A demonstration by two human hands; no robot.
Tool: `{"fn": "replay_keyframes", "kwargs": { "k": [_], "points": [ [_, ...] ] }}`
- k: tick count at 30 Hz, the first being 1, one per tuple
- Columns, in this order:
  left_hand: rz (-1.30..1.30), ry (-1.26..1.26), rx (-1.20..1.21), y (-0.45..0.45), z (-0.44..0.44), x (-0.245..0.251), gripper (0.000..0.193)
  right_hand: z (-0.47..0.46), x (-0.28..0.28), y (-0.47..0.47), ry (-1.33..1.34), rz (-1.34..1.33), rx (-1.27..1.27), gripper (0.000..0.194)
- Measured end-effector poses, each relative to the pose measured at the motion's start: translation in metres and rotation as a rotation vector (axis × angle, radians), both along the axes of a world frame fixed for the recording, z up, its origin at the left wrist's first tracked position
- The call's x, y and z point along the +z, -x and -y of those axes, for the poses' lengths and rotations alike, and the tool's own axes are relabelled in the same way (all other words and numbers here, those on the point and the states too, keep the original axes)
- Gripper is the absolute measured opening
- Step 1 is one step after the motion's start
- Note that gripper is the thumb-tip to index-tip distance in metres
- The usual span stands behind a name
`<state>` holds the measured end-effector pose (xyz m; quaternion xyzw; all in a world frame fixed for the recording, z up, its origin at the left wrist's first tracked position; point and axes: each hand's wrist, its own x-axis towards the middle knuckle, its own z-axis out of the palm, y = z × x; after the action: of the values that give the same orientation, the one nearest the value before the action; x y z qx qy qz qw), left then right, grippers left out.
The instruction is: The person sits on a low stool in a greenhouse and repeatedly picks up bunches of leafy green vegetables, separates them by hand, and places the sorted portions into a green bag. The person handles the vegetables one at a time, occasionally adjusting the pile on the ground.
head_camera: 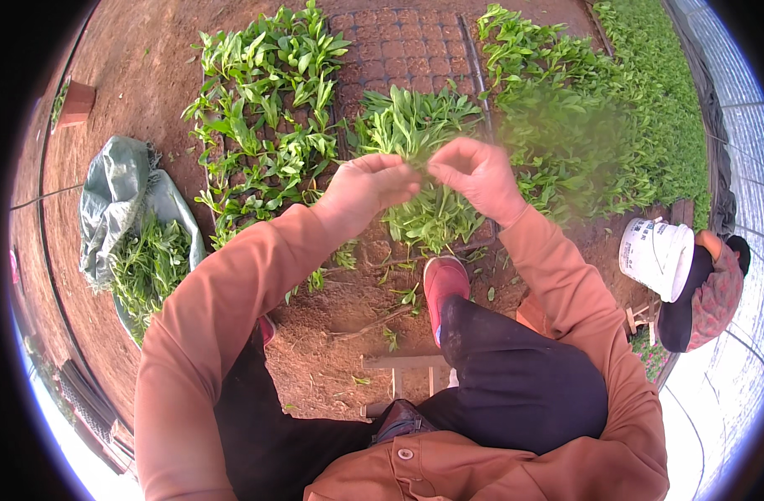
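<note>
Both my hands meet over a seedling tray, at the middle of the view. My left hand point(379, 185) has its fingers closed around the stems of a bunch of leafy green cuttings point(407, 122), whose leaves point away from me. Beside it, my right hand point(476, 175) has thumb and forefinger pinched together at the stem side; whether anything is between them is too small to tell. Another heap of cuttings point(435, 216) lies below my hands at the tray's near end. Soil-filled cells point(407, 50) show at the tray's far end.
Planted trays stand to the left point(269, 119) and right point(545, 119). A green woven sack point(116, 181) holding more cuttings lies at left, near a terracotta-coloured pot point(76, 103). At right are a white bucket point(648, 257) and a crouching person point(711, 294). A wooden stool point(407, 362) is beneath me.
</note>
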<state>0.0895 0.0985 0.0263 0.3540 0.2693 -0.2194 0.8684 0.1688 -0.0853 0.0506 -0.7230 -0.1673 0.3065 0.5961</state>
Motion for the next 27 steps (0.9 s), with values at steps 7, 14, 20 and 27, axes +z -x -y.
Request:
{"fn": "replay_keyframes", "kwargs": {
  "k": [7, 14, 20, 27],
  "points": [
    [0.046, 0.119, 0.036, 0.002, -0.004, -0.005, 0.013, 0.001, 0.002, 0.01, 0.091, 0.161, 0.046, 0.006],
    [0.07, 0.114, 0.015, 0.003, -0.004, -0.002, 0.01, 0.009, 0.005, 0.006, 0.049, 0.342, 0.158, 0.006],
    [0.127, -0.141, -0.197, 0.003, -0.004, -0.001, 0.013, 0.008, 0.0, -0.017, 0.02, -0.432, -0.102, 0.029],
    [0.141, -0.188, -0.228, 0.003, -0.002, 0.0, 0.02, 0.005, 0.004, -0.014, 0.071, -0.297, -0.015, 0.014]
  ]
}}
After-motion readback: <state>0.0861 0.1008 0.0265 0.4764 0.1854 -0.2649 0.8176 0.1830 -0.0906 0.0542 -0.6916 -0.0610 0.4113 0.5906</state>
